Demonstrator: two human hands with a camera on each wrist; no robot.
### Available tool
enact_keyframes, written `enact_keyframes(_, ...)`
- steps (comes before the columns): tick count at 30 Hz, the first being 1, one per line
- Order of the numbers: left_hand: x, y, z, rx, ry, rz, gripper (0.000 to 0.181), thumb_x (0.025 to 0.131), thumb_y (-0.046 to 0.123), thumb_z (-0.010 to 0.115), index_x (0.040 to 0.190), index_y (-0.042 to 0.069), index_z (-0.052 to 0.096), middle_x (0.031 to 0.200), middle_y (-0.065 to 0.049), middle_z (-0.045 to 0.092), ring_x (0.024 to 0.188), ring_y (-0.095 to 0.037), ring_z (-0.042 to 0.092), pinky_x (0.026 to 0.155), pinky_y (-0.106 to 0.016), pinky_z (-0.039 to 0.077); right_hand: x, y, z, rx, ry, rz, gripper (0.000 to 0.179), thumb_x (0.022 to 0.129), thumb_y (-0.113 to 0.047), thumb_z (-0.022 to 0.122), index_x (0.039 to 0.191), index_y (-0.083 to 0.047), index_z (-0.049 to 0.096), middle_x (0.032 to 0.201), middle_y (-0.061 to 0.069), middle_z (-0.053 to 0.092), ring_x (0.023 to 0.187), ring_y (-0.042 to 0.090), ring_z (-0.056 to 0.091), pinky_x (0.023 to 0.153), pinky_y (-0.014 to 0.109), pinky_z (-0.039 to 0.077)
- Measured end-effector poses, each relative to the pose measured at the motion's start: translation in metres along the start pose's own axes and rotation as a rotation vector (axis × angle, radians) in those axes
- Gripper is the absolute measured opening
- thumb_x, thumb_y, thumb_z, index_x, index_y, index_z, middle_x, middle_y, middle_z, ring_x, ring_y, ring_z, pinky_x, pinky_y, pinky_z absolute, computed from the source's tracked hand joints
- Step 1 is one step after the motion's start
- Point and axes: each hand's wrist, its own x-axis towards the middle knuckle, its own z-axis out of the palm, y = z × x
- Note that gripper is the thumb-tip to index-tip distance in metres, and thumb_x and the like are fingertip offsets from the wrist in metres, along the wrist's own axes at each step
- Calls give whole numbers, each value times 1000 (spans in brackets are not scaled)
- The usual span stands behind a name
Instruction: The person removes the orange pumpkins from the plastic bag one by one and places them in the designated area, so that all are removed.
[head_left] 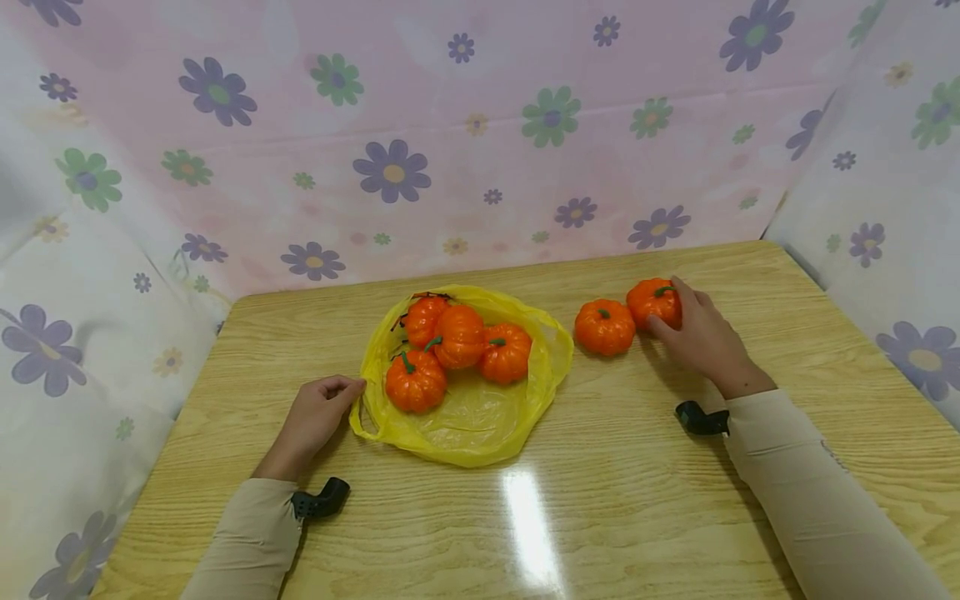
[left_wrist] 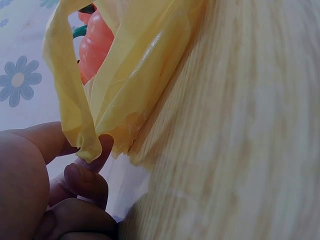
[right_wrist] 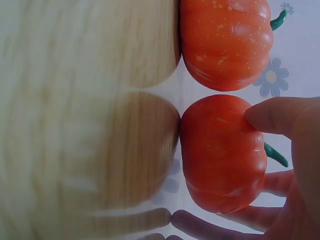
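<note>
A yellow plastic bag [head_left: 480, 417] lies spread on the table with its mouth up, holding several small orange toy pumpkins [head_left: 416, 381] with green stems. At the bag's left edge my left hand [head_left: 318, 417] pinches a handle loop, and the left wrist view shows the yellow film between thumb and fingers. To the right of the bag, my right hand [head_left: 705, 342] grips a toy pumpkin [right_wrist: 222, 155], its thumb on one side and its fingers around the other. Another pumpkin [head_left: 604, 327] sits immediately left of the gripped one.
The wooden table [head_left: 615, 500] reaches back to a pink flowered curtain [head_left: 480, 100]. Flowered cloth also hangs at the left and right sides. Thin dark twig-like bits [head_left: 401, 321] show beside the pumpkins in the bag. A dark device sits at each wrist.
</note>
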Motion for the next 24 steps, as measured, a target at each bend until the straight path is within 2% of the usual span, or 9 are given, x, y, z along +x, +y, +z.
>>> enact_keyframes(8, 0, 0, 0, 10, 4, 7, 44, 100, 45, 59, 108, 4, 71, 82, 3, 63, 76, -12, 51, 68, -23, 42, -1, 0, -1, -33, -17, 27, 86, 103, -55, 36, 159, 0, 2, 153, 41, 19, 129, 64, 34, 102, 74, 32)
enact_keyframes(15, 0, 0, 0, 9, 5, 3, 45, 100, 46, 59, 108, 4, 71, 81, 3, 64, 76, -12, 51, 68, -23, 42, -2, 0, -2, -32, -32, 41, 90, 103, -58, 32, 158, 2, -5, 154, 42, 17, 132, 63, 30, 104, 73, 30)
enact_keyframes(19, 0, 1, 0, 12, 5, 3, 45, 100, 47, 59, 108, 4, 71, 80, 4, 63, 75, -12, 51, 68, -23, 41, -1, 0, -2, -20, -4, 40, 90, 103, -58, 32, 158, 2, -6, 154, 42, 17, 135, 63, 27, 105, 74, 28)
enact_keyframes(24, 0, 0, 0, 15, 3, 4, 46, 100, 47, 58, 108, 4, 71, 81, 3, 63, 77, -12, 51, 69, -24, 42, -2, -1, -1, -16, 71, 17, 89, 102, -57, 36, 159, 0, -3, 156, 40, 15, 136, 62, 23, 106, 75, 24)
